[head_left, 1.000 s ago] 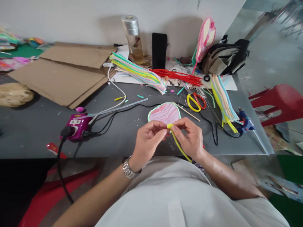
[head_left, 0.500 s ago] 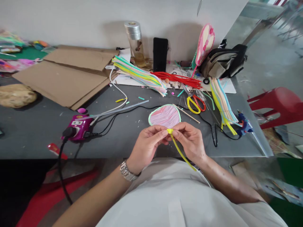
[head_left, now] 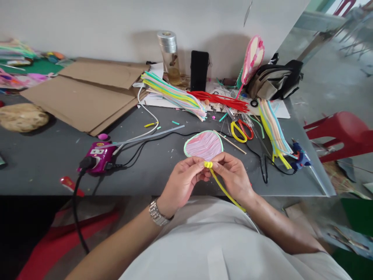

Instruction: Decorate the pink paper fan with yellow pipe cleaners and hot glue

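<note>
Fingertips of both hands meet in the head view around one end of a bendy, fuzzy yellow craft stem (head_left: 223,188), held above the near edge of a dark grey tabletop (head_left: 145,171). That end is wound into a few tight, small coils, and the plain tail slants down beside the right wrist toward the pale shirt (head_left: 233,241). The left hand (head_left: 182,179) pinches the coils from its side, thumb on top, with no visible gap; the right hand (head_left: 234,177) pinches closely on the other side, where the tail leaves.

The step in hand appears to be coiling. To do it well, the left pinch should keep the turns from springing apart while the right lays the stem snugly alongside them, with light, even tension; squeezing too hard could flatten the fuzz. The tail is best kept off the shirt.

Just beyond the hands lies a pink-and-lilac rounded panel with a mint-green rim (head_left: 204,144), beside a thin wooden stick (head_left: 236,144). Farther right are yellow-and-red-handled scissors (head_left: 239,131) and a blue glue gun (head_left: 301,155). A thin black cable (head_left: 265,171) bends across the right side and could snag a reaching hand; nothing blocks the fingers themselves.
</note>
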Demonstrator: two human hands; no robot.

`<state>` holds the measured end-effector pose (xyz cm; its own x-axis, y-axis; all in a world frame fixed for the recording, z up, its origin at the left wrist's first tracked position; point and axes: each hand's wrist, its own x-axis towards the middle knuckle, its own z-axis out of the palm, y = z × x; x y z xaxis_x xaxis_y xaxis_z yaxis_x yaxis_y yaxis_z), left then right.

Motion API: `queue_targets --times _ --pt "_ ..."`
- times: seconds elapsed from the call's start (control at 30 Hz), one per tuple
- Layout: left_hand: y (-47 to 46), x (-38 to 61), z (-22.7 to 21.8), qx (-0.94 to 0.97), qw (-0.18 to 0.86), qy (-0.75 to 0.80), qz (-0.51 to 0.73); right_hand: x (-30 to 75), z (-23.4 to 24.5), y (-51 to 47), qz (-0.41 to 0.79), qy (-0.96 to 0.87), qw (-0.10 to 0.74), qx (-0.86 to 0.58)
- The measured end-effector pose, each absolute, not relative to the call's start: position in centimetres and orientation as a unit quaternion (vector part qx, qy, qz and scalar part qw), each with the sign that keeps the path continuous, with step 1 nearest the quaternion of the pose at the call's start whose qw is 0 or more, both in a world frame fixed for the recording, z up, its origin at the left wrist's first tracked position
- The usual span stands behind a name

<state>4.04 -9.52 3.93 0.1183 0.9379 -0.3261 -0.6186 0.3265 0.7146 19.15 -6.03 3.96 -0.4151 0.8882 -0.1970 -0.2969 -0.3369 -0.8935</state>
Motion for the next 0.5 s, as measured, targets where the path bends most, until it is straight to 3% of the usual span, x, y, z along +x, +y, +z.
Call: queue_targets --times 0.17,0.5 --pt "-9.78 3.84 3.65 0.223 0.688 0.399 0.564 19.65 4.14 -5.65 0.723 -0.451 0.395 -0.344" --pt "-10.17 3.04 3.51 0.232 0.751 0.346 0.511 20.03 3.97 -6.2 0.741 -0.5 0.37 -0.253"
